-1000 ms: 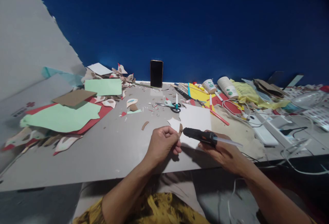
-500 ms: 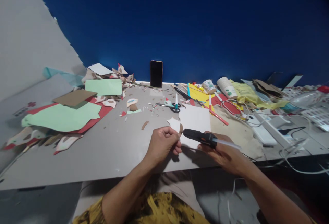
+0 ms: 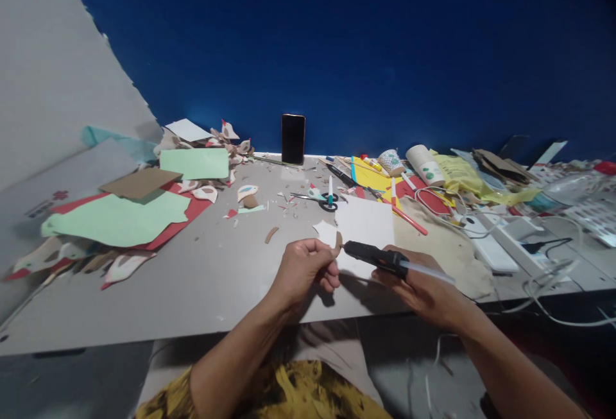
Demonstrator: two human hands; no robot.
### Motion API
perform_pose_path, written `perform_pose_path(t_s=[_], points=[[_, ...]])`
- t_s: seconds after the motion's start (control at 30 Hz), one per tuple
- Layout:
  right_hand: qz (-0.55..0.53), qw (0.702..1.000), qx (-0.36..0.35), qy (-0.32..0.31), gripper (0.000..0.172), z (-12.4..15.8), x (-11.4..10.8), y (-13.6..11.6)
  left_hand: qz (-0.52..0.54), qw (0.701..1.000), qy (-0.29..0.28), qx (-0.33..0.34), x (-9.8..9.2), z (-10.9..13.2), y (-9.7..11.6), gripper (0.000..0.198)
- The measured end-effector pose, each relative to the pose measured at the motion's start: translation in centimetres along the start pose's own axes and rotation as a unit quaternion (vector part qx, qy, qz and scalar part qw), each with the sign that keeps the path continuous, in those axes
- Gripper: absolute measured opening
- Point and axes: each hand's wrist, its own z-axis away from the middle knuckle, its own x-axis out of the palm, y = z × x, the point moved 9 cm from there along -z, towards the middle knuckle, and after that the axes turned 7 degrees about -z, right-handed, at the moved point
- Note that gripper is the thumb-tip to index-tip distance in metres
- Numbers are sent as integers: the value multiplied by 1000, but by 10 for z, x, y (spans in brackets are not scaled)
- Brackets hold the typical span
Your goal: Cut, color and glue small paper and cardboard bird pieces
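Note:
Between the thumb and fingers of my left hand (image 3: 308, 268) is a small curved brown cardboard piece (image 3: 339, 240). My right hand (image 3: 418, 284) is wrapped around a black glue gun (image 3: 375, 256), with a clear glue stick (image 3: 433, 271) poking out of its back. The gun's nozzle points left and is at the cardboard piece's edge; I cannot tell if they touch. Under the hands lies a white paper sheet (image 3: 368, 220), with a white cut piece (image 3: 325, 231) at its left. Another curved cardboard strip (image 3: 272, 235) rests on the table to the left.
Black-handled scissors (image 3: 328, 203) and paper scraps lie beyond my hands. A phone (image 3: 293, 139) leans against the blue wall. Green paper (image 3: 120, 219) and bird cutouts (image 3: 128, 266) are heaped at left. Paper cups (image 3: 425, 163), a power strip (image 3: 513, 246) and cables fill the right.
The glue gun has shifted very slightly right, showing a little more of the cardboard piece and the nozzle. My left hand keeps its pinch and has barely moved.

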Motion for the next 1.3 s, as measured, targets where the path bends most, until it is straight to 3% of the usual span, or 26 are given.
perform_pose_path(t_s=[0.67, 0.97, 1.07, 1.13, 1.3], points=[[5, 999, 18, -26, 35, -1, 3, 1, 6, 1000, -6, -10, 0, -1, -4, 22], [-17, 999, 1, 28, 28, 6, -2, 6, 2, 999, -14, -36, -5, -3, -9, 20], [-36, 998, 15, 42, 28, 8, -3, 11, -59, 997, 8, -40, -17, 0, -5, 15], [-45, 998, 21, 45, 30, 8, -1, 15, -125, 990, 53, -27, -33, 2, 4, 9], [-59, 997, 20, 43, 32, 7, 4, 19, -339, 929, 142, 39, -68, 3, 32, 20]])
